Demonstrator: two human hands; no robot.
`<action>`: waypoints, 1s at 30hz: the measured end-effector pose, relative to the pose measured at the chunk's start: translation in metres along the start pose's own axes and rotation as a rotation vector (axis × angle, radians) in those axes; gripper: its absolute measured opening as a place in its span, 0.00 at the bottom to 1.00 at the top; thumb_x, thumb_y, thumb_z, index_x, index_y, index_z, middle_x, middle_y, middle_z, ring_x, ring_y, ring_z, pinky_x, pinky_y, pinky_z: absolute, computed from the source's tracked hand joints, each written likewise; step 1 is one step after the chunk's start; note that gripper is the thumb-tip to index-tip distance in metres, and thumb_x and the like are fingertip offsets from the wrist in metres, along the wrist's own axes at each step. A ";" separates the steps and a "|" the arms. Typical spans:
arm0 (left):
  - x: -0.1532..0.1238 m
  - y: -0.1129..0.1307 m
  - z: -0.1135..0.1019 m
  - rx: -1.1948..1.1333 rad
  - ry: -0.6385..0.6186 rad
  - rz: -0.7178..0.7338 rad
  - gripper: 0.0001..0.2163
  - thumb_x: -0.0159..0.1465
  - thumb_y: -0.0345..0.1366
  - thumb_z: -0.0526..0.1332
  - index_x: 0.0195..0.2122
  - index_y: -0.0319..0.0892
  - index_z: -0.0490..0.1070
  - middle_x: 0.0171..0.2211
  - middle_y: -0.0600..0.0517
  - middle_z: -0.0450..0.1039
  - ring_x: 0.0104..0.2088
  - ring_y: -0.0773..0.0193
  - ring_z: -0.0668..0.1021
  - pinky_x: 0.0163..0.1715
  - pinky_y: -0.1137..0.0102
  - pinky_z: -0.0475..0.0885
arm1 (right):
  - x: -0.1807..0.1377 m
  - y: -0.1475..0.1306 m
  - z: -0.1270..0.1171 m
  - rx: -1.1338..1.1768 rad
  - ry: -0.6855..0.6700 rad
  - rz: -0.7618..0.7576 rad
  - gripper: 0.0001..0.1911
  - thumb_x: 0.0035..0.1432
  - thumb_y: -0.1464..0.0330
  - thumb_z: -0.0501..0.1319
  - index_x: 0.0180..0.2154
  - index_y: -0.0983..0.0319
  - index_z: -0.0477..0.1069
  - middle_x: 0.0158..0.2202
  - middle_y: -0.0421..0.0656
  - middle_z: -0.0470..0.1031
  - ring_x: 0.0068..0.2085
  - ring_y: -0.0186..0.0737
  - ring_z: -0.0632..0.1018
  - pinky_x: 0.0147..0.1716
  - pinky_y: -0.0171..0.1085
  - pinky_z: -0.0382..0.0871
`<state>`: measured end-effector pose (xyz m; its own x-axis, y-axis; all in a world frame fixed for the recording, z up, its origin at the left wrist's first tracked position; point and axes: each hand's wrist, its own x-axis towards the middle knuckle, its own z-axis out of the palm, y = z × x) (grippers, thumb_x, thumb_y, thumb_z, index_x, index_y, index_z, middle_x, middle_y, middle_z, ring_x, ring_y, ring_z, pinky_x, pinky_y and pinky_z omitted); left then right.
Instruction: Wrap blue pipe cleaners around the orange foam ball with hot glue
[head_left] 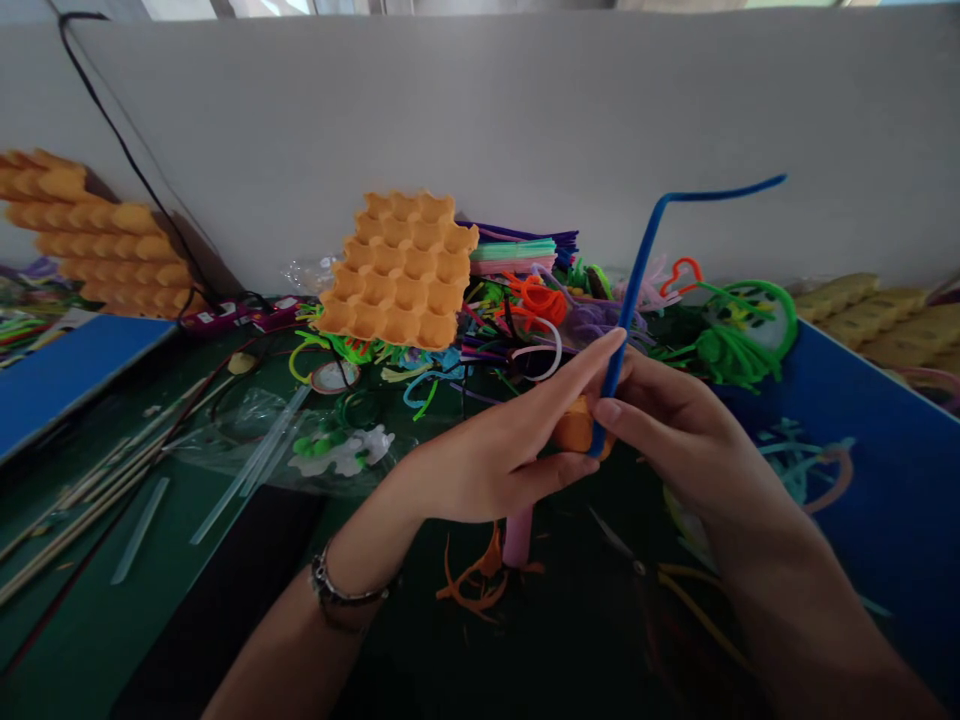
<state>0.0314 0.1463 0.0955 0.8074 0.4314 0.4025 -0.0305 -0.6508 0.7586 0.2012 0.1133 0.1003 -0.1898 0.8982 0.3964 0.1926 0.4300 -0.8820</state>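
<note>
My left hand grips a small orange piece, which looks like a cut-out egg-carton cup. Against it stands a blue pipe cleaner, its upper end bent off to the right. Thumb and fingers of my right hand pinch the pipe cleaner near its lower end, beside the orange piece. My fingers hide part of the cup. Below the hands, orange scraps lie by a pink cylinder. Scissors rest on the dark surface under my right hand.
An orange egg-carton sheet leans at the back, beside piled pipe cleaners. Glue sticks and thin wooden sticks lie on the left. A blue panel borders the right side. A green fuzzy bundle sits behind my right hand.
</note>
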 end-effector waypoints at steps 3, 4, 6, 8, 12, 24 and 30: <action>-0.001 0.001 -0.001 0.017 -0.021 0.031 0.33 0.63 0.29 0.54 0.66 0.45 0.37 0.67 0.49 0.38 0.66 0.52 0.44 0.64 0.60 0.47 | -0.002 -0.001 0.001 0.026 -0.015 -0.002 0.04 0.55 0.66 0.60 0.29 0.60 0.69 0.31 0.39 0.69 0.30 0.30 0.73 0.28 0.28 0.71; -0.001 0.002 -0.001 0.023 -0.020 0.038 0.33 0.63 0.29 0.54 0.66 0.44 0.38 0.67 0.49 0.39 0.66 0.52 0.45 0.64 0.60 0.47 | -0.002 -0.002 0.002 0.042 -0.011 0.002 0.01 0.55 0.68 0.60 0.31 0.59 0.69 0.32 0.38 0.70 0.31 0.30 0.74 0.29 0.28 0.71; -0.001 0.002 -0.001 0.041 -0.016 0.034 0.32 0.63 0.30 0.53 0.66 0.42 0.38 0.67 0.48 0.40 0.66 0.51 0.47 0.64 0.59 0.48 | -0.003 -0.001 0.004 0.076 0.006 0.010 0.05 0.56 0.71 0.59 0.36 0.57 0.69 0.35 0.38 0.72 0.34 0.30 0.75 0.32 0.28 0.71; 0.000 0.004 0.000 0.069 -0.020 0.025 0.32 0.64 0.32 0.53 0.66 0.41 0.38 0.67 0.45 0.39 0.65 0.49 0.48 0.63 0.57 0.49 | -0.004 -0.001 0.005 0.102 0.023 0.015 0.10 0.56 0.73 0.58 0.40 0.55 0.69 0.37 0.37 0.73 0.37 0.31 0.75 0.35 0.29 0.72; 0.001 0.005 0.002 0.137 -0.029 0.040 0.31 0.65 0.32 0.51 0.65 0.37 0.37 0.67 0.41 0.38 0.65 0.48 0.49 0.63 0.58 0.49 | -0.004 0.004 0.007 0.148 0.033 0.008 0.07 0.56 0.72 0.57 0.37 0.54 0.69 0.34 0.35 0.72 0.36 0.30 0.75 0.36 0.28 0.70; 0.001 -0.002 0.006 0.254 -0.007 0.031 0.34 0.64 0.29 0.51 0.65 0.43 0.29 0.68 0.43 0.31 0.65 0.49 0.47 0.62 0.53 0.51 | -0.001 0.010 0.011 0.252 0.098 0.029 0.07 0.56 0.69 0.59 0.38 0.53 0.71 0.34 0.35 0.73 0.37 0.30 0.75 0.38 0.30 0.71; 0.001 -0.005 0.003 0.272 0.029 0.061 0.35 0.64 0.27 0.51 0.65 0.45 0.29 0.67 0.45 0.37 0.66 0.54 0.51 0.62 0.61 0.54 | 0.001 0.014 0.003 0.042 0.175 -0.013 0.05 0.57 0.66 0.58 0.33 0.55 0.73 0.30 0.36 0.71 0.35 0.33 0.74 0.37 0.33 0.70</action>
<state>0.0337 0.1479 0.0905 0.7914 0.4019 0.4606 0.0843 -0.8180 0.5690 0.2010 0.1197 0.0872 -0.0214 0.8962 0.4431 0.1500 0.4411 -0.8849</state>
